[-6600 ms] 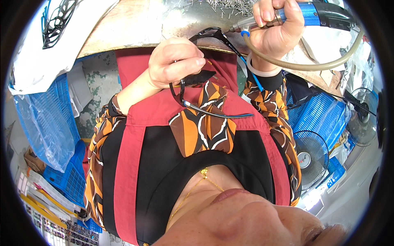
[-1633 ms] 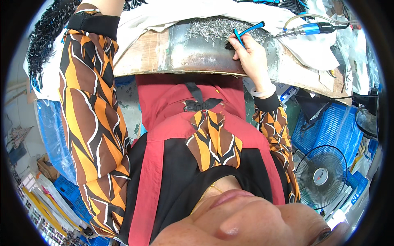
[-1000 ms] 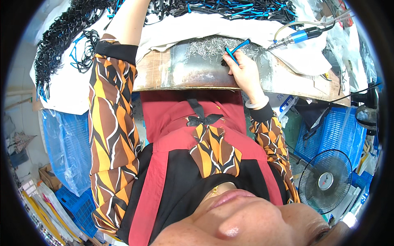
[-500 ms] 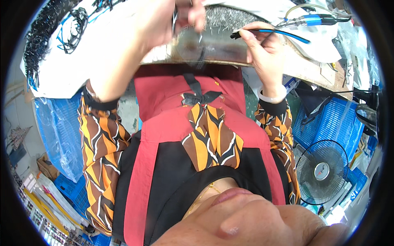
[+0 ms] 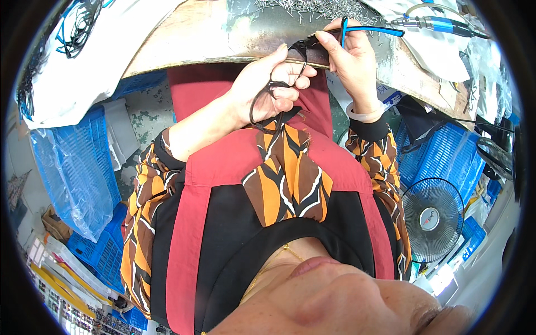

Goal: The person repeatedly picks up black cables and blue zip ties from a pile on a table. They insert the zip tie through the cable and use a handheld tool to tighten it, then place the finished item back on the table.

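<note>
In the head view my left hand (image 5: 273,84) is closed around a black eyeglass frame (image 5: 254,114). One curved rim hangs below its fingers, over the red apron. To the right, my right hand (image 5: 354,56) pinches eyeglass temples, black outside and blue inside; one blue temple (image 5: 379,30) points right and another stands upright beside the thumb. The frame's upper end meets the dark end of the temples between both hands, just above the bench edge. Whether the parts are joined there cannot be made out.
Many small metal pins (image 5: 321,8) lie heaped on the bench (image 5: 245,33). A blue-and-silver hand tool (image 5: 435,24) with a hose rests at the right. More black-and-blue frames (image 5: 78,28) lie on white sheeting at the left. Blue crates (image 5: 78,167) and a fan (image 5: 429,219) stand below.
My left hand has come down and right from above the bench, bringing the eyeglass frame to the temples in my right hand. One blue temple now stands upright.
</note>
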The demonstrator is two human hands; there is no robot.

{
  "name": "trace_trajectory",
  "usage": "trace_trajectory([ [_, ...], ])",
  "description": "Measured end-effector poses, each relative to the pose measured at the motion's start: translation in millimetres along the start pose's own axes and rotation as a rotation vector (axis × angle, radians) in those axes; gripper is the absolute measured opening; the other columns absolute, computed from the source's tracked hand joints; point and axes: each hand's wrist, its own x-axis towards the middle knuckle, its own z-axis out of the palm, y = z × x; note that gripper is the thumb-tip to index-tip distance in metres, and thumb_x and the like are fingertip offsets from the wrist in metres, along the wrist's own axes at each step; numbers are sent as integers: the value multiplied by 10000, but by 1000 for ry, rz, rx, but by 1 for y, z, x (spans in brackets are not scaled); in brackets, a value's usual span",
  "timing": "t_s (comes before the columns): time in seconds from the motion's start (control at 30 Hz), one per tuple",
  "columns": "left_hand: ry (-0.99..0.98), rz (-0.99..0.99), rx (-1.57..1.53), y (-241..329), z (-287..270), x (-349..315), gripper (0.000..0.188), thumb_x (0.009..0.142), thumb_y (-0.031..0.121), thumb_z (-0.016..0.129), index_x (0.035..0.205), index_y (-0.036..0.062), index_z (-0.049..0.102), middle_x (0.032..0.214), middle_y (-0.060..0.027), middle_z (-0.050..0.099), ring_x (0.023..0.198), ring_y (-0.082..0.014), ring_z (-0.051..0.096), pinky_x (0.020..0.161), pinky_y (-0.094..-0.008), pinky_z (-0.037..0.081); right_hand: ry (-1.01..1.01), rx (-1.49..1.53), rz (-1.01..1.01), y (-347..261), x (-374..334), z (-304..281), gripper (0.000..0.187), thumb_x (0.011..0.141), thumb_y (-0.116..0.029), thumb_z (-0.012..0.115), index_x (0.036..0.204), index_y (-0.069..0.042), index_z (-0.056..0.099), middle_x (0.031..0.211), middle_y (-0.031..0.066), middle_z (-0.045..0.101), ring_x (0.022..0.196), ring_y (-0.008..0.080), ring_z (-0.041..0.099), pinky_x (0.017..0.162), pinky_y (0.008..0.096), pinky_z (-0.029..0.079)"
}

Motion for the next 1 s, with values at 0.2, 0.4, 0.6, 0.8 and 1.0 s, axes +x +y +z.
trace_trajectory([
  [0.2, 74, 20, 63, -5, 4, 3, 611, 1083, 506, 330, 1200, -60, 528, 784, -17, 487, 449, -40, 383, 350, -199, 342, -47, -307, -65, -2, 6, -4, 170, 923, -179, 739, 1019, -71, 648, 806, -45, 636, 604, 18, 495, 530, 200, 402],
  [0.4, -12, 26, 156, -10, -4, 14, 637, 1071, 544, 329, 1173, -47, 544, 757, 7, 462, 468, -39, 370, 368, -200, 328, -98, -191, -96, 7, 12, -13, 182, 934, -161, 738, 1059, -86, 629, 832, -47, 638, 672, 6, 535, 536, 174, 385],
  [0.6, -83, -86, 15, 0, 0, 14, 644, 1062, 551, 358, 1167, -54, 552, 807, -10, 510, 496, -64, 402, 431, -225, 389, -62, -424, -238, -4, -1, -14, 204, 921, -202, 730, 1049, -56, 668, 870, 39, 687, 786, 88, 620, 734, 258, 506],
  [0.8, -49, 891, 412, 23, 37, 12, 356, 1081, 382, 440, 1107, 41, 541, 963, -51, 564, 744, -140, 615, 775, -364, 547, 280, 12, -526, -40, 32, -22, 160, 1059, -178, 524, 1159, -70, 587, 732, -21, 491, 620, 51, 473, 567, 198, 373],
  [1.0, -59, 1531, 1217, 6, -10, 24, 510, 828, -198, 671, 1145, 66, 370, 1047, -116, 530, 932, -265, 690, 1068, -606, 457, 184, -164, -230, -19, 20, 3, 158, 1049, -144, 523, 1150, -29, 561, 830, 7, 599, 706, 74, 557, 654, 204, 459],
])
